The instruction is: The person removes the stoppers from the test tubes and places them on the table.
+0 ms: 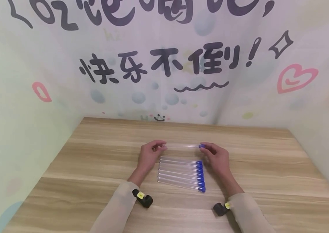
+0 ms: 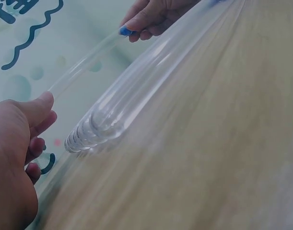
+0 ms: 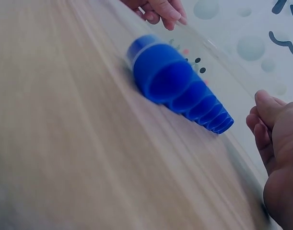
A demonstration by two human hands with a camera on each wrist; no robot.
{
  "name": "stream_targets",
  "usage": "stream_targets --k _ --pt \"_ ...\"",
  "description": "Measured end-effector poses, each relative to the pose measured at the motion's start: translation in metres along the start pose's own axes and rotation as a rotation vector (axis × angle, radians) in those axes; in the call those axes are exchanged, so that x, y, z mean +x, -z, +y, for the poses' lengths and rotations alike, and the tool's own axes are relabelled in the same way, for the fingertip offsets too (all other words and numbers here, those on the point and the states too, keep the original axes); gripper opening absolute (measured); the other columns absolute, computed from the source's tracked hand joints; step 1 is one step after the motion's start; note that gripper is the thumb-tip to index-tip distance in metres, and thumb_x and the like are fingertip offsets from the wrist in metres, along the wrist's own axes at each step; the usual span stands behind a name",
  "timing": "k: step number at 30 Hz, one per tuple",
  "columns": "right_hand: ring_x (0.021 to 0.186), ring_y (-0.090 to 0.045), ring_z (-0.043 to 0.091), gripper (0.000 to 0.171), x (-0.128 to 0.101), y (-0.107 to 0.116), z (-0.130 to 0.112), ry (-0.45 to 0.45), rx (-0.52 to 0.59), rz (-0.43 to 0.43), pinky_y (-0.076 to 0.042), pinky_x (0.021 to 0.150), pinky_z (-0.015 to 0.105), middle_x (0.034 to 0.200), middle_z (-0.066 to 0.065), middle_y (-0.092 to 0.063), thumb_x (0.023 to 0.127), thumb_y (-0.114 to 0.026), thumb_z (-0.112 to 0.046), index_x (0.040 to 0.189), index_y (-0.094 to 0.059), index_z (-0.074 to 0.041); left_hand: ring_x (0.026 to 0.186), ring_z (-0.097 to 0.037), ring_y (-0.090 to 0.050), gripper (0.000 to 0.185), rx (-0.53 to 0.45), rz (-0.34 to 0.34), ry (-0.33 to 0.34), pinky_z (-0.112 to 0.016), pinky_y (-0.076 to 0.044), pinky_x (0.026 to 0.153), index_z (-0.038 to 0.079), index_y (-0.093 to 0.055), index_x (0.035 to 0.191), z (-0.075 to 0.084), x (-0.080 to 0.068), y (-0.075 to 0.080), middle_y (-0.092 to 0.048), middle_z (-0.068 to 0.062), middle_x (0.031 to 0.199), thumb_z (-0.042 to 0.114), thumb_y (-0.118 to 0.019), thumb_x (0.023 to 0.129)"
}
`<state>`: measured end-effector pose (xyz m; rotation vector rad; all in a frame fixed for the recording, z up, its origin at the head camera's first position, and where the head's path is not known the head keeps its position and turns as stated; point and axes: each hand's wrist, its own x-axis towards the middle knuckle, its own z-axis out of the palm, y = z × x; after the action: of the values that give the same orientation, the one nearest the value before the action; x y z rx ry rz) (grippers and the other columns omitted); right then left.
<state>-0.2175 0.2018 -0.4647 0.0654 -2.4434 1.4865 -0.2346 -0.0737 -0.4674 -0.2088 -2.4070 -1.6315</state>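
A clear test tube (image 1: 182,146) with a blue cap is held level between both hands, beyond a row of similar tubes. My left hand (image 1: 150,154) pinches its clear closed end between thumb and fingers. At the other end, my right hand (image 1: 217,157) pinches the blue cap (image 2: 125,31). Nearer to me, several capped test tubes (image 1: 179,173) lie side by side on the table, their blue caps (image 3: 168,76) all toward the right. In the left wrist view the held tube appears raised off the tabletop.
The wood-grain table (image 1: 94,174) extends around the tubes on all sides. Behind it hangs a pale printed cloth (image 1: 141,97) with dark lettering. Each sleeve carries a small black wrist camera (image 1: 146,201) near the cuff.
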Motion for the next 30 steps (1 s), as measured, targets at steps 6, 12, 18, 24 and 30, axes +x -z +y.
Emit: stream_targets --k 6,12,18,24,30 --pt "0.085 -0.063 0.012 0.029 -0.0011 0.0009 -0.0030 -0.009 -0.002 0.032 -0.049 0.069 0.019 0.099 -0.004 -0.071 0.085 -0.071 -0.036 0.106 -0.073 -0.016 0.068 -0.013 -0.051 0.016 -0.015 0.003 -0.043 -0.024 -0.041 0.055 0.024 -0.075 0.097 0.0007 -0.0007 0.0009 -0.065 0.010 0.081 0.028 -0.077 0.082" --pt "0.085 -0.064 0.011 0.029 -0.0020 0.0009 -0.0059 -0.009 -0.017 0.063 -0.049 0.070 0.017 0.097 -0.004 -0.072 0.084 -0.072 -0.035 0.105 -0.074 -0.016 0.067 -0.013 -0.051 0.015 -0.038 0.008 -0.050 -0.024 -0.041 0.056 0.022 -0.076 0.095 0.0015 -0.0009 0.0012 -0.065 0.010 0.080 0.025 -0.078 0.080" --pt "0.088 -0.065 0.010 0.032 -0.0024 0.0004 -0.0056 -0.023 -0.020 0.073 -0.048 0.074 0.016 0.099 -0.003 -0.072 0.083 -0.072 -0.038 0.106 -0.074 -0.015 0.066 -0.013 -0.050 0.015 -0.049 0.014 -0.056 -0.023 -0.041 0.056 0.021 -0.076 0.094 0.0043 -0.0020 0.0021 -0.065 0.008 0.078 0.024 -0.079 0.080" --pt "0.086 -0.063 0.013 0.031 -0.0021 0.0005 -0.0040 -0.029 -0.002 0.038 -0.049 0.072 0.018 0.099 -0.003 -0.071 0.083 -0.072 -0.038 0.105 -0.074 -0.017 0.070 -0.013 -0.053 0.016 -0.017 0.036 -0.020 -0.024 -0.043 0.057 0.021 -0.076 0.097 0.0062 -0.0028 0.0021 -0.066 0.008 0.081 0.024 -0.078 0.081" --pt "0.087 -0.062 0.015 0.031 -0.0017 0.0013 -0.0034 -0.032 0.031 -0.025 -0.048 0.073 0.020 0.100 -0.002 -0.071 0.084 -0.072 -0.038 0.106 -0.073 -0.016 0.073 -0.012 -0.054 0.015 0.016 0.065 -0.005 -0.025 -0.044 0.057 0.023 -0.076 0.098 0.0033 -0.0012 0.0009 -0.066 0.009 0.083 0.025 -0.076 0.083"
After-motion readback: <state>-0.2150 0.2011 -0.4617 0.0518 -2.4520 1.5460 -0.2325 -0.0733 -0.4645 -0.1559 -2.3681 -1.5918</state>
